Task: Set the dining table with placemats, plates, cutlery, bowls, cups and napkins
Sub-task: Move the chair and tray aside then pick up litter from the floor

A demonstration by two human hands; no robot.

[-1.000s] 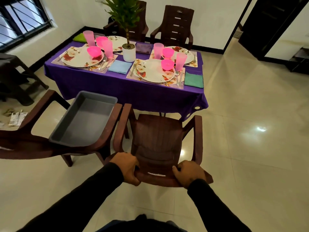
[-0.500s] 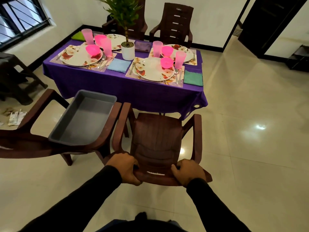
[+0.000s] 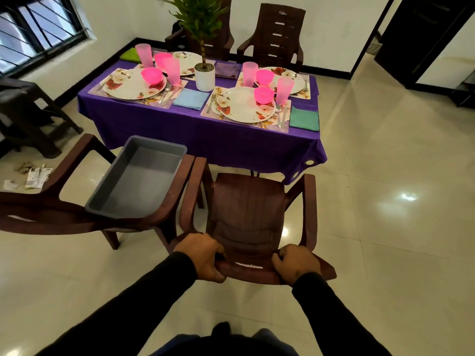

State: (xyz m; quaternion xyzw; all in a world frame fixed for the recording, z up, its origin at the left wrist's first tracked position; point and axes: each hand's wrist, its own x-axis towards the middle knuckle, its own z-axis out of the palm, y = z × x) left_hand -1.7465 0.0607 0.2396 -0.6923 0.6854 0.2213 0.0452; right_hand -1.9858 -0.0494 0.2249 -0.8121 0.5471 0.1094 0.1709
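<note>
Both hands on the brown chair [image 3: 253,214] now: left hand [image 3: 204,255] curled over the top edge of the backrest, fingers wrapped forward and thumb underneath; right hand [image 3: 295,263] gripping the same edge further along. Probably tucking the chair in toward the table [image 3: 231,142]. Best pushed evenly with both hands, square to the near place setting, slow enough to spare the hanging purple cloth and the armrest of the neighbouring chair [image 3: 77,201], just beside on the left. Grey tub [image 3: 138,181] perched across that chair's arms, nothing visible inside; worth avoiding a knock.

Over on the table, looking close to finished: four floral plates, the nearest plate [image 3: 244,105] on a placemat with a pink bowl [image 3: 264,95] on it and a pink cup [image 3: 284,90] beside. Cutlery flanking the plate, a green napkin [image 3: 304,118] right of it, a blue napkin [image 3: 191,98] left. White-potted plant [image 3: 204,78] in the middle.
</note>
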